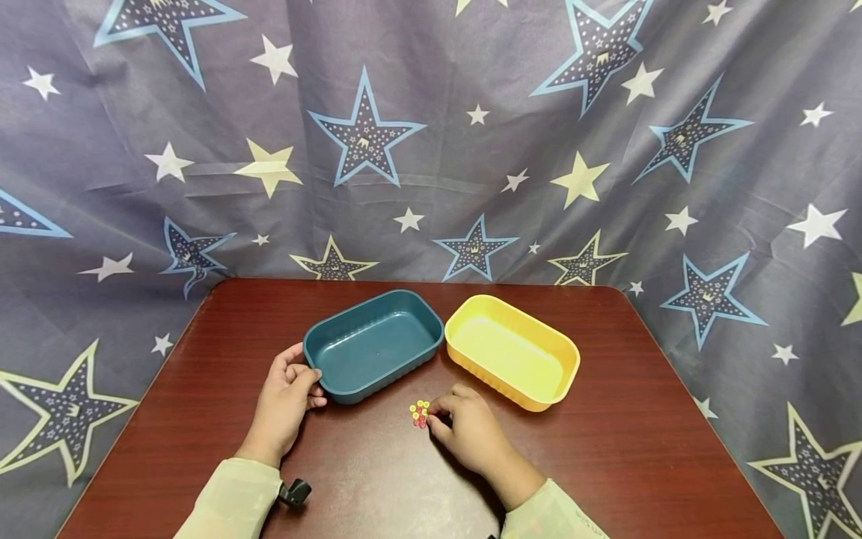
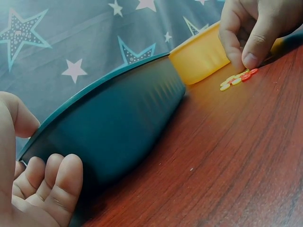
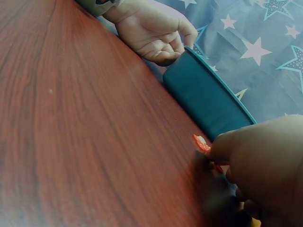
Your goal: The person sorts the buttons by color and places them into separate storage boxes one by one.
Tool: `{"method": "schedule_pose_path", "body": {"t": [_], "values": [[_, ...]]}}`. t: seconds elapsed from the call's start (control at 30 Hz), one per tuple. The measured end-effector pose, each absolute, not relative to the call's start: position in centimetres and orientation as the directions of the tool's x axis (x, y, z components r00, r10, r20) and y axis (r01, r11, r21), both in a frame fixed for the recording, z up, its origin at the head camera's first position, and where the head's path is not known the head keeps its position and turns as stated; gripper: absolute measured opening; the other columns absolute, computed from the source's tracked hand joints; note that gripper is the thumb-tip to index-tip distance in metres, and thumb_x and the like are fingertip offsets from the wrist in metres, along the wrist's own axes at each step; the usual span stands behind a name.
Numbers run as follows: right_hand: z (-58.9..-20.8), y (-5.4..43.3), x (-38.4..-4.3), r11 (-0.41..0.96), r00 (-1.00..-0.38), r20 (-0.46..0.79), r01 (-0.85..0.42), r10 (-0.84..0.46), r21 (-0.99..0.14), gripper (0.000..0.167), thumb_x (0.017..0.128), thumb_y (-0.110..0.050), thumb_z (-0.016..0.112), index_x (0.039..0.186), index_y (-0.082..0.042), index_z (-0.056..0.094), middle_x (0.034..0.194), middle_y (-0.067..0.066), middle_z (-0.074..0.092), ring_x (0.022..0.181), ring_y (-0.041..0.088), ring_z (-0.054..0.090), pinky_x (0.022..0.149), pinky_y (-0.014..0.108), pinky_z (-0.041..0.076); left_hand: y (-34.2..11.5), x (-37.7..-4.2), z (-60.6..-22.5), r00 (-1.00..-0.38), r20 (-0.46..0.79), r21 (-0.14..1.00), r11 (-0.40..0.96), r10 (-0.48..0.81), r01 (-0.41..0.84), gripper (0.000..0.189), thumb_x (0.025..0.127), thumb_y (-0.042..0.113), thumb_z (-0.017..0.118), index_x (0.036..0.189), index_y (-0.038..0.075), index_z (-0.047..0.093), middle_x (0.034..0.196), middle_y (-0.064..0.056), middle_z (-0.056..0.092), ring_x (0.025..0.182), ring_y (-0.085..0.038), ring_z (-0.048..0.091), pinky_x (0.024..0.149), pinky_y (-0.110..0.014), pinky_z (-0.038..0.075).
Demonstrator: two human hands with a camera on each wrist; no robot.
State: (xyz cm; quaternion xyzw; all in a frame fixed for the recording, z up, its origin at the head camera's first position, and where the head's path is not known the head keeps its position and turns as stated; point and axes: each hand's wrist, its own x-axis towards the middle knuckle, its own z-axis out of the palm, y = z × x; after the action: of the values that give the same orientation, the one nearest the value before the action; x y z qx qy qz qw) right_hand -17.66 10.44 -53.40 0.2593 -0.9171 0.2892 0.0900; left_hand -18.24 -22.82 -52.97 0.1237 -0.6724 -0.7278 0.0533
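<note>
At the near left corner of the teal tray point(image 1: 377, 387), my left hand point(image 1: 283, 397) grips the rim, thumb on the edge and the other fingers against the outer wall, as the left wrist view shows. A small cluster of red and yellow button-like discs point(image 1: 422, 421) lies on the table in front of the trays. My right hand point(image 1: 471, 430) is at the right side of this cluster, thumb and index fingertips down at the discs point(image 2: 225, 87). Whether a disc is pinched between them is hidden. The right wrist view shows a red disc point(image 3: 201, 143) beside the index finger.
A yellow tray point(image 1: 494, 380) stands to the right of the teal one, their near corners almost touching. Both rest on a reddish-brown wooden table point(image 1: 646, 449). Behind the table hangs a grey curtain point(image 1: 444, 195) with stars.
</note>
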Motion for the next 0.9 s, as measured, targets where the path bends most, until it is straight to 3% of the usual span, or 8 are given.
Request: {"method": "schedule_pose_path", "body": {"t": [0.43, 0.9], "values": [[-53.06, 10.33, -17.82, 0.703, -0.861, 0.275, -0.508, -0.428, -0.498, 0.015, 0.092, -0.015, 0.086, 0.088, -0.022, 0.074, 0.086, -0.007, 0.061, 0.085, 0.009, 0.055, 0.080, 0.032, 0.051, -22.84, -18.35, -52.83, -0.965, -0.111, 0.992, -0.084, -0.239, -0.093, 0.063, 0.111, 0.003, 0.058, 0.167, 0.012, 0.032, 0.098, 0.001, 0.060, 0.076, -0.012, 0.062, 0.066, -0.025, 0.065], [-52.44, 10.13, -18.62, 0.684, -0.892, 0.179, -0.435, -0.414, -0.585, 0.020, 0.080, -0.012, 0.086, 0.079, -0.020, 0.068, 0.081, 0.000, 0.059, 0.076, 0.004, 0.045, 0.071, 0.024, 0.042, -22.87, -18.26, -52.71, -0.964, -0.116, 0.991, -0.088, -0.239, -0.097, 0.063, 0.111, 0.003, 0.057, 0.168, 0.012, 0.031, 0.096, 0.001, 0.060, 0.075, -0.013, 0.062, 0.065, -0.025, 0.065]]}}
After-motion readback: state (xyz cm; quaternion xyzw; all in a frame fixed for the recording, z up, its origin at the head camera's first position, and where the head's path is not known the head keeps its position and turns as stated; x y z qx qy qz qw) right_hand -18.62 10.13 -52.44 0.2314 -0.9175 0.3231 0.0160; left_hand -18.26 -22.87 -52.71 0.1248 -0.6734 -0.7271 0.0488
